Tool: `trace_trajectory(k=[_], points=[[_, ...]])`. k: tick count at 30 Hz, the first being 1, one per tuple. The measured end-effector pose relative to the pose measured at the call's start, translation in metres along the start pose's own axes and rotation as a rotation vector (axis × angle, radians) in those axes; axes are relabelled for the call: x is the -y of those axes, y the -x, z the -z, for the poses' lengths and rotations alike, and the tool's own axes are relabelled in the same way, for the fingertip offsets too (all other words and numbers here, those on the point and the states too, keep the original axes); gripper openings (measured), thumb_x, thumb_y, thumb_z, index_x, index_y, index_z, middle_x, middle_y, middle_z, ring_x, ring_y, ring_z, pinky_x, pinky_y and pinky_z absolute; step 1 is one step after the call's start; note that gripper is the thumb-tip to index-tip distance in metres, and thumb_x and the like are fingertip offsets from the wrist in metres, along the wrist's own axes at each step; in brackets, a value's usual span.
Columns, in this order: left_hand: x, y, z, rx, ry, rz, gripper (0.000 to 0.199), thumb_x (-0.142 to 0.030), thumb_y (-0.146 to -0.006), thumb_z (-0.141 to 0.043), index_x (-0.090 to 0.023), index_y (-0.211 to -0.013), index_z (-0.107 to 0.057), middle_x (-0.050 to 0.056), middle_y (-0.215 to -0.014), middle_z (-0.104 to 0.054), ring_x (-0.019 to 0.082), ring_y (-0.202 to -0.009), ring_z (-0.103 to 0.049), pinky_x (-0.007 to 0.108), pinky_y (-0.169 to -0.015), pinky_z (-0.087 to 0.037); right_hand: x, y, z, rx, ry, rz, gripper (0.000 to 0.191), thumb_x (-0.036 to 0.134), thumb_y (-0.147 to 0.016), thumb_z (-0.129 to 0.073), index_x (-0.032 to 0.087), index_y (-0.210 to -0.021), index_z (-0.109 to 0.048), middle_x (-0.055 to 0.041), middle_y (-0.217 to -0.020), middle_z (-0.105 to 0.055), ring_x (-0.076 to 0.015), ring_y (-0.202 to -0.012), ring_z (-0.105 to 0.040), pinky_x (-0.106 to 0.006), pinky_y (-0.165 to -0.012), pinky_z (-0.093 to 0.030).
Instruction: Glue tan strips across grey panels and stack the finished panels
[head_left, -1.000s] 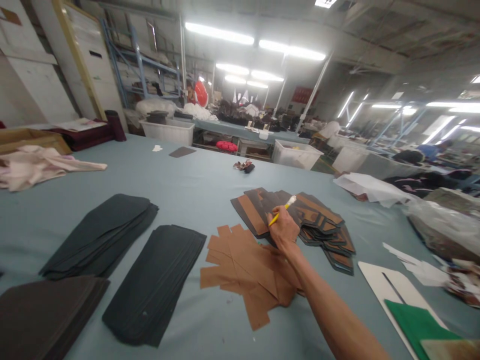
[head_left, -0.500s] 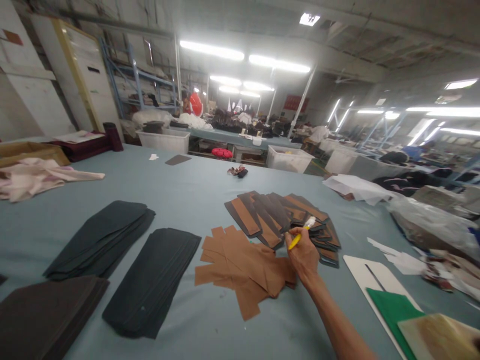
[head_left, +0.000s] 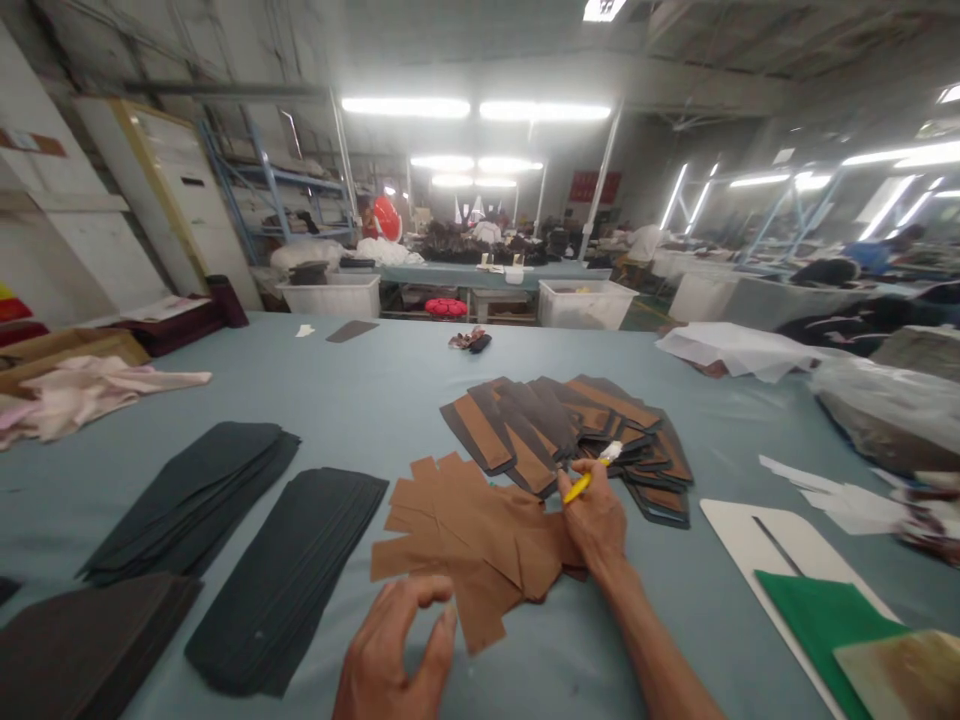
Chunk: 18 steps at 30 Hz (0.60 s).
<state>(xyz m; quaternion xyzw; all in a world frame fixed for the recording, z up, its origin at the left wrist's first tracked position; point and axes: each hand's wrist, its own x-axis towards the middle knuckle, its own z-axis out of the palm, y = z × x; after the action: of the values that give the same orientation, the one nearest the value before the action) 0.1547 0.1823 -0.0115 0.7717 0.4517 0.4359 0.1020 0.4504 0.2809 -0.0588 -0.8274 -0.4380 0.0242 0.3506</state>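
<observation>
My right hand [head_left: 596, 522] grips a yellow marker pen [head_left: 581, 486] with a white end, and rests at the edge of a fanned pile of dark pieces with tan strips [head_left: 559, 425]. Under the hand's heel lies a loose spread of tan cut pieces [head_left: 465, 530]. My left hand [head_left: 394, 650] sits at the bottom of the view, fingers curled and apart, holding nothing, just below the tan pieces. Three stacks of dark sheets [head_left: 191, 500] [head_left: 289, 575] [head_left: 82, 640] lie to the left.
All this lies on a large blue-grey table [head_left: 420, 385]. A white board [head_left: 772, 545] and a green sheet [head_left: 817, 625] lie at the right, with a plastic-wrapped bundle [head_left: 892, 415] beyond. Pink cloth [head_left: 90, 400] lies at the left. White bins [head_left: 585, 303] stand behind the table.
My left hand has come into view at the bottom. My right hand has moved down off the dark pile toward the tan pieces, and the view has levelled.
</observation>
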Motion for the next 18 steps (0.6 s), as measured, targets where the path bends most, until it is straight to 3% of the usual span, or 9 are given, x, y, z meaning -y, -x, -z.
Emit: trace_trajectory(k=[4,7,11,14,18], points=[[-0.002,-0.057,-0.036,0.056,-0.078,0.044,0.015,-0.027,-0.099,-0.060,-0.023,-0.109,-0.070,0.006,-0.103,-0.079,0.024,-0.098,-0.076,0.037,-0.086,-0.063,0.000,0.004,-0.008,0.018,-0.050,-0.006,0.034,0.041,-0.104,-0.068,0.017,-0.128,-0.066,-0.0067,-0.116,-0.071,-0.0197,-0.095,-0.071,-0.040,-0.084,-0.062],[0.002,-0.098,-0.073,0.128,-0.126,0.021,0.020,-0.021,-0.097,-0.065,-0.021,-0.116,-0.069,0.009,-0.115,-0.076,0.027,-0.114,-0.071,0.046,-0.102,-0.057,-0.001,0.006,-0.011,0.020,-0.082,-0.022,0.034,0.041,-0.103,-0.068,0.017,-0.127,-0.066,-0.0061,-0.113,-0.071,-0.0193,-0.094,-0.071,-0.039,-0.083,-0.062],[0.013,-0.137,-0.115,0.277,-0.181,-0.046,0.026,-0.034,-0.100,-0.071,-0.018,-0.119,-0.069,0.009,-0.125,-0.072,0.026,-0.118,-0.068,0.050,-0.103,-0.056,-0.005,0.003,-0.012,-0.003,-0.099,-0.071,0.034,0.045,-0.104,-0.066,0.017,-0.124,-0.066,-0.0044,-0.106,-0.070,-0.0174,-0.086,-0.069,-0.037,-0.079,-0.060],[0.025,-0.150,-0.127,0.310,-0.262,-0.029,0.031,-0.039,-0.102,-0.069,-0.018,-0.125,-0.068,0.010,-0.131,-0.069,0.026,-0.118,-0.068,0.051,-0.103,-0.057,-0.006,0.001,-0.011,-0.010,-0.110,-0.091,0.034,0.047,-0.102,-0.065,0.018,-0.121,-0.066,-0.0023,-0.097,-0.069,-0.0167,-0.078,-0.066,-0.034,-0.075,-0.055],[0.038,-0.152,-0.121,0.328,-0.388,0.023,0.033,-0.038,-0.102,-0.069,-0.018,-0.128,-0.067,0.010,-0.133,-0.068,0.027,-0.118,-0.068,0.051,-0.102,-0.058,-0.004,0.002,-0.006,-0.041,-0.123,-0.148,0.032,0.050,-0.097,-0.060,0.024,-0.115,-0.066,-0.0043,-0.087,-0.071,-0.0239,-0.072,-0.064,-0.032,-0.064,-0.041]])
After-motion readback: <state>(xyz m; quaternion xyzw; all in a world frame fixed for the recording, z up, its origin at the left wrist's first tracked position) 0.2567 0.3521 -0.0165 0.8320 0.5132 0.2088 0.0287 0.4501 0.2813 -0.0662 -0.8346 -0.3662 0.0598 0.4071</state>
